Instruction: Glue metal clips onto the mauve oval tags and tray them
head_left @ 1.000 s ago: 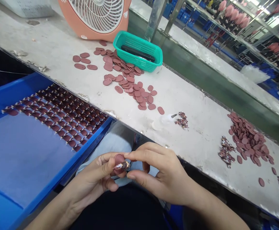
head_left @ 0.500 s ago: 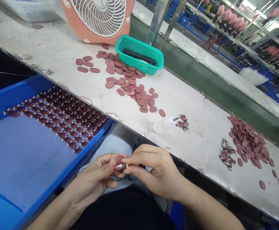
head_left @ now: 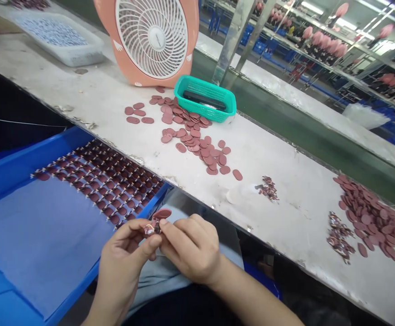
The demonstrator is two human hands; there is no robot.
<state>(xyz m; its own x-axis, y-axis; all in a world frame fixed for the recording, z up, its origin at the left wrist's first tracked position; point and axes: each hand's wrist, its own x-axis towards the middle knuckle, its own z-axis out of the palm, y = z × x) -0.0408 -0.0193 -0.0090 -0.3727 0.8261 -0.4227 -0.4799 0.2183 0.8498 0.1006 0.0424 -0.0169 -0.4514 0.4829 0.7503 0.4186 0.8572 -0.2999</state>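
Note:
Over my lap, my left hand (head_left: pixel 124 256) pinches a small white-and-dark painted piece (head_left: pixel 151 228) between thumb and fingers. A reddish-brown oval disc (head_left: pixel 162 213) sits against that piece, tilted with its flat side up. My right hand (head_left: pixel 194 249) is closed at the right side of the same piece, index finger and thumb at its dark end. My fingers cover part of it, so I cannot tell whether disc and piece are joined. To the left, a blue tray (head_left: pixel 65 294) holds rows of similar discs with small figures (head_left: pixel 116 185) on a bluish sheet.
Loose oval discs (head_left: pixel 214 154) lie on the worktable (head_left: pixel 286 217), with another heap (head_left: pixel 370 217) at right. Small painted pieces (head_left: pixel 338 237) lie beside it. A green basket (head_left: pixel 206 106), an orange fan (head_left: pixel 156 38) and a white tub (head_left: pixel 61 40) stand along the table.
My view has shifted, so the table sits lower and further right. Both hands have turned the held piece; the disc now stands out above the fingers. My right fingers have curled in more.

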